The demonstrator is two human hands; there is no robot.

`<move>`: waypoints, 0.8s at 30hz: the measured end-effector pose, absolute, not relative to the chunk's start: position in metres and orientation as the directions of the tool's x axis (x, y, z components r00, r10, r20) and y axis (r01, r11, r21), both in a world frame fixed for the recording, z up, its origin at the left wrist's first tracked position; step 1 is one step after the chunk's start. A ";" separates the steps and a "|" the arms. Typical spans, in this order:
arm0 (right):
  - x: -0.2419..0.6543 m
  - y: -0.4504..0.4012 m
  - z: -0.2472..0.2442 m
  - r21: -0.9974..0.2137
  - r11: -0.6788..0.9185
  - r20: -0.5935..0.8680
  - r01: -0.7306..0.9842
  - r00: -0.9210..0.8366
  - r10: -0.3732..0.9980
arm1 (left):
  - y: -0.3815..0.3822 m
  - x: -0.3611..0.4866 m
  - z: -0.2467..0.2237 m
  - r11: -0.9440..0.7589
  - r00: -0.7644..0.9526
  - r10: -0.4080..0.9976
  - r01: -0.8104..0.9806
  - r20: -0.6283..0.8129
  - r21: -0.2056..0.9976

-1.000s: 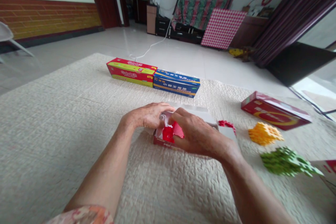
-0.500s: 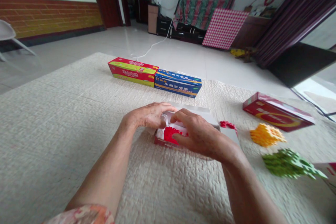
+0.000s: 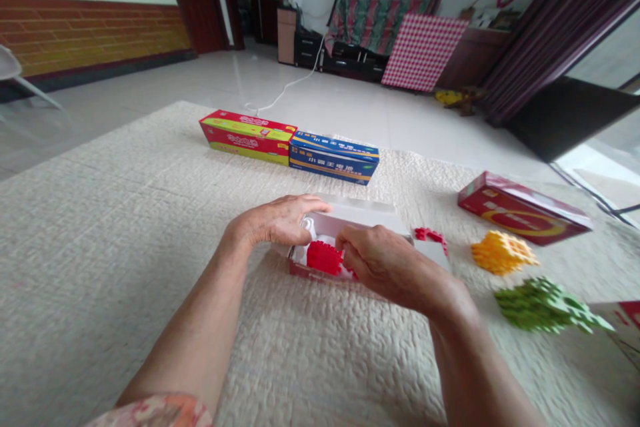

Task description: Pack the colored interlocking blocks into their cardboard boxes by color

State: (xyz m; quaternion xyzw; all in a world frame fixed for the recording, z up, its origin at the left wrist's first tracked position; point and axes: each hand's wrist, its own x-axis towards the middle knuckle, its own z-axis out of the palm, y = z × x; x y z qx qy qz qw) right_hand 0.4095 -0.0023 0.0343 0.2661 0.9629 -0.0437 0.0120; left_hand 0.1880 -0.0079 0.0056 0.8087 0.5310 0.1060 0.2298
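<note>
An open cardboard box (image 3: 363, 211) lies on the quilted cover, its white inner lid folded back. Inside are red interlocking plastic pieces (image 3: 324, 257) and something white and crumpled (image 3: 301, 253) like a bag. My left hand (image 3: 277, 221) is closed on the box's left end, thumb near the opening and fingers over the back edge. Curled fingers of my right hand (image 3: 375, 255) reach into the box beside the red pieces; their tips are hidden, so what they grip does not show. Another red piece (image 3: 431, 237) lies just past the box's right end.
Red-yellow (image 3: 250, 140) and blue (image 3: 333, 159) battery boxes stand end to end behind. Rightward are a dark red box (image 3: 523, 208), yellow interlocking pieces (image 3: 503, 253), green ones (image 3: 547, 307) and part of another box (image 3: 625, 327) at the frame edge.
My right hand has gone from spread fingers over the box to curled fingers in it, uncovering more of the red pieces. My left hand stays at the box's left end.
</note>
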 end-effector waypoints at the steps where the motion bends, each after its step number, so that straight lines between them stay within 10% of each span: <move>1: 0.409 -0.003 0.032 -0.041 0.868 -0.044 0.495 -0.869 0.493 | -0.008 0.188 0.006 -0.331 0.412 0.908 0.812 -0.071 0.481; 10: 0.403 -0.005 0.021 0.155 0.892 -0.088 0.424 -0.894 0.440 | -0.008 0.188 0.004 -0.347 0.419 0.907 0.799 -0.042 0.491; 24: 0.398 0.003 0.025 -0.191 0.772 -0.067 0.606 -0.793 0.606 | -0.007 0.187 0.002 -0.357 0.423 0.906 0.792 -0.022 0.496</move>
